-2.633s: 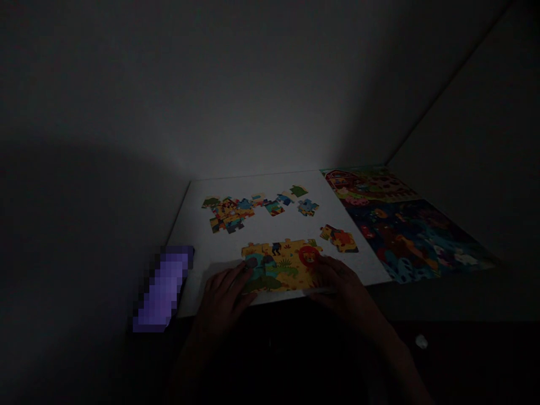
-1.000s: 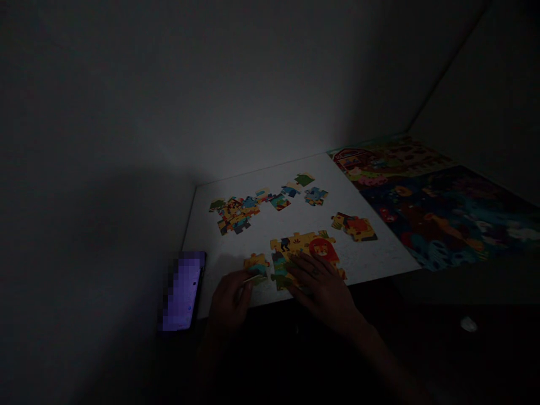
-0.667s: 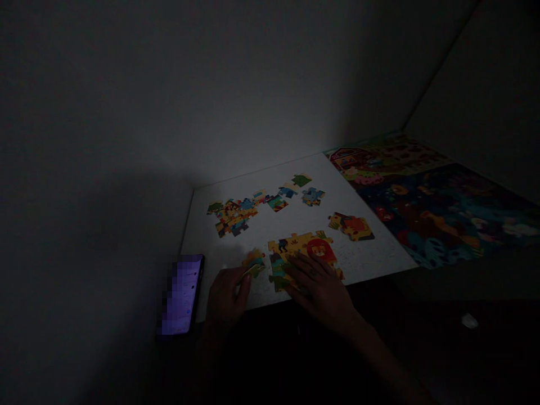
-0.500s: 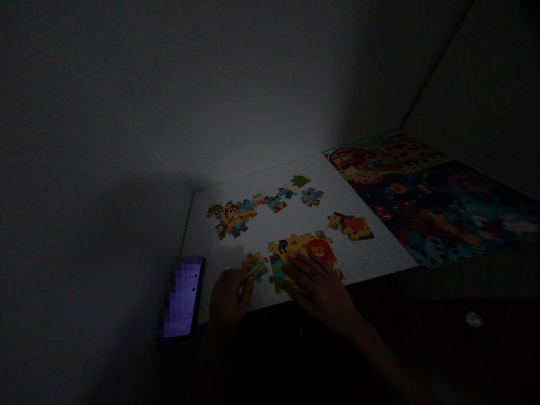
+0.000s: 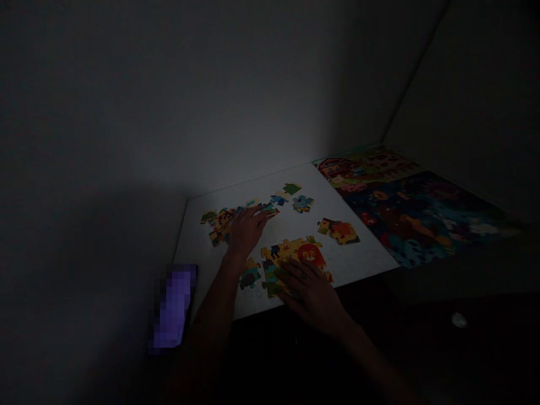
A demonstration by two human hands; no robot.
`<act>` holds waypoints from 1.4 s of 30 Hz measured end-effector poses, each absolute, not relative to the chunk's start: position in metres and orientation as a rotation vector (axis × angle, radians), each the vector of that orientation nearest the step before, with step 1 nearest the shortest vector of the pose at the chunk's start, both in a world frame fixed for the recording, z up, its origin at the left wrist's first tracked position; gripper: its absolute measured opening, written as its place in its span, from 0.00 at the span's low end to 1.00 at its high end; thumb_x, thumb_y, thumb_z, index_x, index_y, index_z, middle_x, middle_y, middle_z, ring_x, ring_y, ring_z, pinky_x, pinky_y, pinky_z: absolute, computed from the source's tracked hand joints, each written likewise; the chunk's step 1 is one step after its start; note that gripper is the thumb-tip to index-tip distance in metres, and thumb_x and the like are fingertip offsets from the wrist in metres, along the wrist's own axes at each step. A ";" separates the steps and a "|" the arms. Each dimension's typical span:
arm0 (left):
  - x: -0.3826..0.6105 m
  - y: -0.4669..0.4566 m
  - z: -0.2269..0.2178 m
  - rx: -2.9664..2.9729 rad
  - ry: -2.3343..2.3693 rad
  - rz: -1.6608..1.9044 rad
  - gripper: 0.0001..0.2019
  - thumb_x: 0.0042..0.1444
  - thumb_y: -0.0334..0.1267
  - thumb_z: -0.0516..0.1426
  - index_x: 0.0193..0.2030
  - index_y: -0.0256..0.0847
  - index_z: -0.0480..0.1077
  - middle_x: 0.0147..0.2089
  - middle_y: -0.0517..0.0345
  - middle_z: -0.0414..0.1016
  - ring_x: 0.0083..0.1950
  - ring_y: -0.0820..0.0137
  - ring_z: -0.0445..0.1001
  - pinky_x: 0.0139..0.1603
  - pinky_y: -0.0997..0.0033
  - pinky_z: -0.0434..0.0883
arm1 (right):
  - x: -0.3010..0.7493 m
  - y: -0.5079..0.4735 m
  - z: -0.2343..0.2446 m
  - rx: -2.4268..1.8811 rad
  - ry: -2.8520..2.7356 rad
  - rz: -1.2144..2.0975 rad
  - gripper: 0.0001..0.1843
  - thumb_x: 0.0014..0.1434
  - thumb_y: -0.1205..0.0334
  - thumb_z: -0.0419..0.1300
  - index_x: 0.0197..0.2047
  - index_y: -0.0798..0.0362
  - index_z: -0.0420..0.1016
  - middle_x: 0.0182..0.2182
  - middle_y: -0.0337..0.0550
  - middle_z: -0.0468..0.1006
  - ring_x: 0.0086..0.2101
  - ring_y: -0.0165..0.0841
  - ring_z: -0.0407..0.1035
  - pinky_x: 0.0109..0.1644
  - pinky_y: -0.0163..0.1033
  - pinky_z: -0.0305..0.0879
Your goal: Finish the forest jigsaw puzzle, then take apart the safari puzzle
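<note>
My right hand (image 5: 310, 287) lies flat with fingers spread on a joined puzzle section (image 5: 289, 249) showing a red-maned lion. My left hand (image 5: 247, 229) reaches over the far puzzle pieces, its fingers stretched out. Its fingertips are at a green-and-blue puzzle piece (image 5: 270, 210); dim light hides whether they grip it. Partly under that hand is a joined cluster of pieces (image 5: 218, 229). A small puzzle part (image 5: 250, 275) rests beside the lion section's left edge, close to my left forearm.
Loose pieces lie farther back: a green one (image 5: 292, 188), a white-and-blue one (image 5: 278, 198) and a blue one (image 5: 302, 203). An orange joined part (image 5: 340, 230) sits to the right. Colourful picture sheets (image 5: 405, 208) cover the white table's (image 5: 363, 259) right side. A lit phone (image 5: 174, 309) is at the left edge.
My left hand has moved from the small puzzle part near the front edge to the far pieces, leaving that part beside the lion section. My right hand stays on the lion section.
</note>
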State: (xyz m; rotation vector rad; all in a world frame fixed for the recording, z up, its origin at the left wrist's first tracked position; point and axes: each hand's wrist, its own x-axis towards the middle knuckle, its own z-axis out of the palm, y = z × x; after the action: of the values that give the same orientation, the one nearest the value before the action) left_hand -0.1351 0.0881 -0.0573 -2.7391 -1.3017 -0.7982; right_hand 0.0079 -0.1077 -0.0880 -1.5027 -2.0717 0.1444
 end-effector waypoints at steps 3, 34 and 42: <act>-0.121 0.095 -0.074 -2.802 -1.280 -0.678 0.14 0.67 0.39 0.54 0.54 0.48 0.76 0.59 0.53 0.76 0.61 0.59 0.72 0.63 0.52 0.68 | 0.008 -0.108 -0.088 -1.501 -2.078 0.149 0.19 0.66 0.54 0.58 0.58 0.48 0.74 0.58 0.45 0.76 0.61 0.41 0.66 0.68 0.55 0.59; -0.146 -0.064 -0.090 -3.101 -1.131 -0.863 0.17 0.63 0.42 0.57 0.58 0.45 0.71 0.61 0.48 0.71 0.63 0.57 0.67 0.65 0.48 0.67 | 0.092 -0.149 -0.099 -1.588 -2.069 -0.011 0.17 0.64 0.61 0.61 0.56 0.46 0.72 0.58 0.49 0.76 0.62 0.43 0.66 0.64 0.62 0.64; -0.145 -0.066 -0.090 -3.075 -1.132 -0.883 0.16 0.62 0.40 0.57 0.56 0.44 0.73 0.59 0.48 0.71 0.61 0.56 0.68 0.66 0.45 0.64 | 0.093 -0.147 -0.083 -1.556 -2.126 -0.003 0.14 0.65 0.62 0.60 0.53 0.46 0.73 0.54 0.49 0.79 0.57 0.42 0.71 0.60 0.57 0.69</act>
State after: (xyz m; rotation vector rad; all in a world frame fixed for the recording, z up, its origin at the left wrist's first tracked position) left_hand -0.1449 -0.0663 -0.0901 -3.0750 -1.1321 -0.8833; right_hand 0.0929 -0.1467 -0.0832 -1.5559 -2.1260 -0.0033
